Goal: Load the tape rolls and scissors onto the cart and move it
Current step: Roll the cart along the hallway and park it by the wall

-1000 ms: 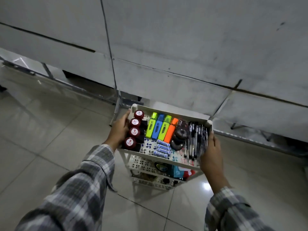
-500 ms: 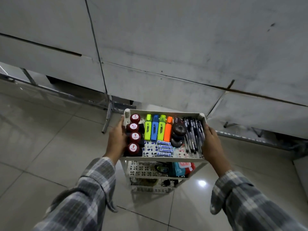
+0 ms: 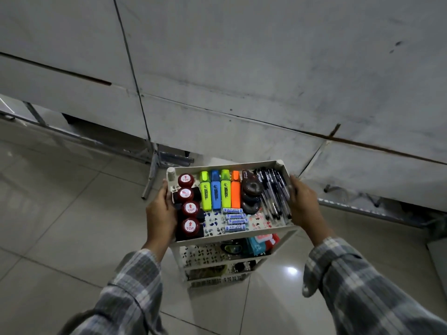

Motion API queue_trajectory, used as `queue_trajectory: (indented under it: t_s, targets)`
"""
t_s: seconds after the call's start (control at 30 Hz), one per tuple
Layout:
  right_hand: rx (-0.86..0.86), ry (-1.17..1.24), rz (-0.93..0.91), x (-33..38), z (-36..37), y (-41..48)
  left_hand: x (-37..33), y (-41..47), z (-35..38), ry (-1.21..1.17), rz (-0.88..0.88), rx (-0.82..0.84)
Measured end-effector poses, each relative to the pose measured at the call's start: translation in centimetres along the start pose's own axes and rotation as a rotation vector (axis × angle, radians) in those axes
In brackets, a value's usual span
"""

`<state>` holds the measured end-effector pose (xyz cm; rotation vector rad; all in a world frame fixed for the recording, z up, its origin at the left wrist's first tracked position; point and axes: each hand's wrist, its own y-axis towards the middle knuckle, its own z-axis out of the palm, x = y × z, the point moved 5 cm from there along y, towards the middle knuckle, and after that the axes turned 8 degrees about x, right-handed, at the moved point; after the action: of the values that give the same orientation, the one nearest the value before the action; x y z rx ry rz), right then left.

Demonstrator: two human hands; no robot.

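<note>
The left hand (image 3: pixel 160 213) and the right hand (image 3: pixel 305 206) grip the 2 side rims of the cart (image 3: pixel 225 238), fingers closed on the top tray. The cart stands on the tiled floor (image 3: pixel 60 238). The dark tape rolls (image 3: pixel 251 197) lie in the top tray between the 4 highlighters (image 3: pixel 221 189) and the pens (image 3: pixel 274 192)

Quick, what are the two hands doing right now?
Left hand: closed on the cart top tray's left edge.
Right hand: closed on its right edge.
</note>
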<state>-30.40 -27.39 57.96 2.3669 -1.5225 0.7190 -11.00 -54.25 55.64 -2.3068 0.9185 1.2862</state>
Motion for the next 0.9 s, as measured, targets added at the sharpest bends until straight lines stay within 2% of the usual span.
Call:
queue_trajectory:
  t_s: [0.27,0.57,0.9]
  targets:
    - [-0.040,0.089,0.101,-1.0,0.1,0.3,-1.1,3.4,0.6,0.022,0.015,0.079]
    - [-0.199,0.177,0.182,0.7,1.0,-0.9,-1.3,9.5,0.8,0.054,0.042,0.247]
    - [-0.311,0.130,0.382,2.6,2.6,0.4,-1.8,18.2,2.8,0.031,0.149,0.455]
